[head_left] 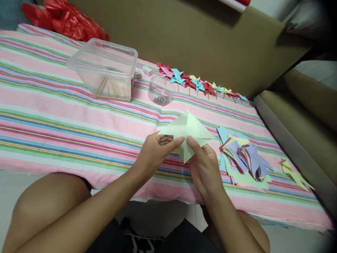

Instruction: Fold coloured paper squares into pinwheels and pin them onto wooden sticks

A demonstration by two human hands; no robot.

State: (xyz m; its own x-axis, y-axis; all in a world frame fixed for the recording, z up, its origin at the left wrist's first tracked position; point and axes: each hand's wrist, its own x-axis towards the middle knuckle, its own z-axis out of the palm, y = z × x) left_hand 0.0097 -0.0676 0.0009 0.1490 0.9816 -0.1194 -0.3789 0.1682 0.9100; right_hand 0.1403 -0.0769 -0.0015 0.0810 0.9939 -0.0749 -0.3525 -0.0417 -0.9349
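A pale green sheet of paper point(188, 126), with creases and slits running toward its middle, is held up above the striped cloth. My left hand point(160, 147) grips its left side, thumb on top near the centre and fingers behind. My right hand point(204, 158) pinches the lower right part, its thumb also on the face near the centre. Small dark dots show close to some of the sheet's corners. The fingers behind the paper are partly hidden.
Behind stand a clear plastic bin point(105, 73) with wooden sticks and a clear cup point(161, 91) of small metal pieces. Finished paper pinwheels point(189, 82) line the back. Cut coloured papers point(244, 158) lie to the right, a red plastic bag point(73, 21) at the back left.
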